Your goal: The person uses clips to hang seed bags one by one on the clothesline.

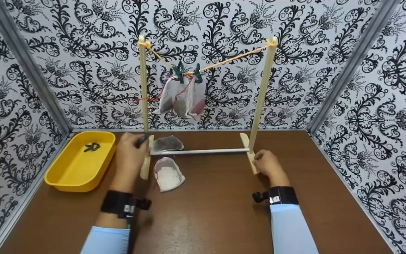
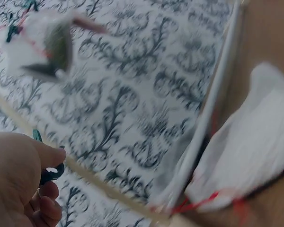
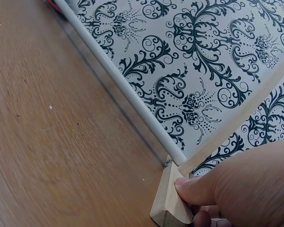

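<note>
My left hand (image 1: pixel 129 155) is raised beside the left post of a wooden stand (image 1: pixel 262 91), pinching a dark green clothespin (image 2: pixel 51 176) between thumb and fingers. My right hand (image 1: pixel 268 164) grips the stand's right foot (image 3: pixel 173 194), its thumb on the wood. An orange string (image 1: pixel 238 61) runs between the post tops and sags. From it hang several mesh pouches (image 1: pixel 180 104) with grey, green and pink contents, held by green clothespins (image 1: pixel 197 74). On the table lie a pouch with white filling (image 1: pixel 168 178) and a dark-filled pouch (image 1: pixel 167 143).
A yellow tray (image 1: pixel 72 173) with dark clothespins (image 1: pixel 92 147) in it stands at the left. A white rod (image 1: pixel 203 151) joins the stand's feet low over the brown table (image 1: pixel 217 211). Patterned walls (image 1: pixel 224 21) enclose the back and sides.
</note>
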